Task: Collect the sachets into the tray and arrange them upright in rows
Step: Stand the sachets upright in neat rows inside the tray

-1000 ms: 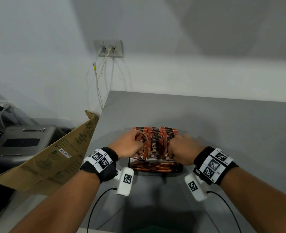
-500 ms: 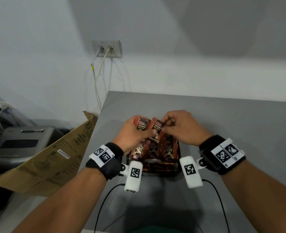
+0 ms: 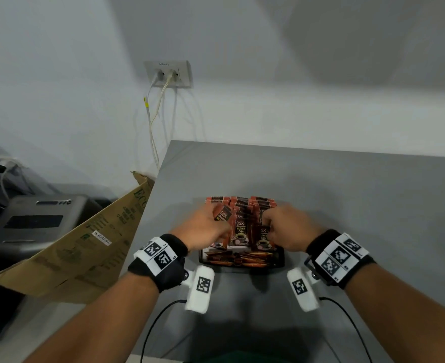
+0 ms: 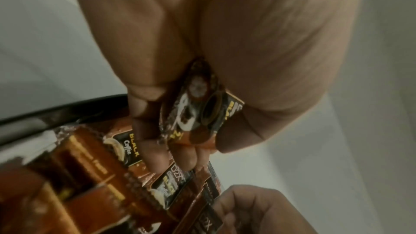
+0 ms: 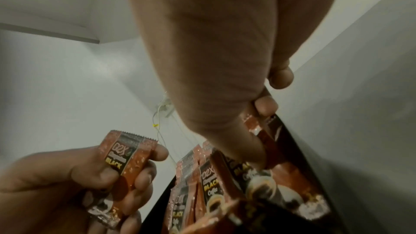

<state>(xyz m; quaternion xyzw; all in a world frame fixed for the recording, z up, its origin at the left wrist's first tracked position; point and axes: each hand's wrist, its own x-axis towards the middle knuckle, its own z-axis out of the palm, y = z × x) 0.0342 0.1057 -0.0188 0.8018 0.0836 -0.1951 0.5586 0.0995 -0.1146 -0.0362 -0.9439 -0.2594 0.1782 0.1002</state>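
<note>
Both hands have dropped back onto the tray (image 3: 203, 255); left hand (image 3: 203, 229) pinches one sachet (image 3: 222, 214), right hand (image 3: 289, 231) grips a standing one; light, crinkly, best held by edges.

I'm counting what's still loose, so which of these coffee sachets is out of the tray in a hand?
The sachet gripped in the left hand; the others stand or lie in the tray.

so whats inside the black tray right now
The black tray holds coffee sachets: upright rows toward the back, and flat-lying ones along the near edge. Both hands cover parts of the rows, so the tray floor and the full count stay hidden.
</note>
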